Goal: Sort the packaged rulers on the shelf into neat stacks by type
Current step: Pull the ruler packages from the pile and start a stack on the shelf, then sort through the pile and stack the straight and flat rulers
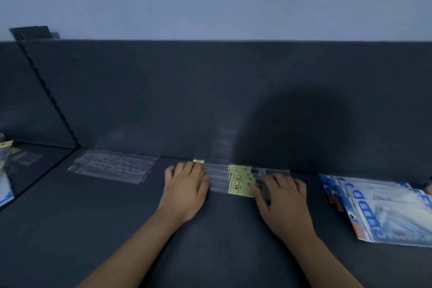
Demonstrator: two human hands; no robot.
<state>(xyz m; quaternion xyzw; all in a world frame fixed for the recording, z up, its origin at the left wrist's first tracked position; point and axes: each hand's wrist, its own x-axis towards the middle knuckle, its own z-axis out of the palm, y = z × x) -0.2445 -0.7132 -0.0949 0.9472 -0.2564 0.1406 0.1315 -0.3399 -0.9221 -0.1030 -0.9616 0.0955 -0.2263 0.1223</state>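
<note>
A stack of clear packaged rulers with yellow labels lies along the back of the dark shelf. My left hand rests flat on the stack's left end, and my right hand presses on its right end, fingers spread. A second pile of clear packaged rulers without yellow labels lies to the left against the back wall. At the right, a fanned pile of blue-and-white ruler packs lies partly overlapping one another.
A dark back panel rises behind the shelf. A notched divider separates a left bay holding more packaged goods. A small yellow label pokes out behind my left hand.
</note>
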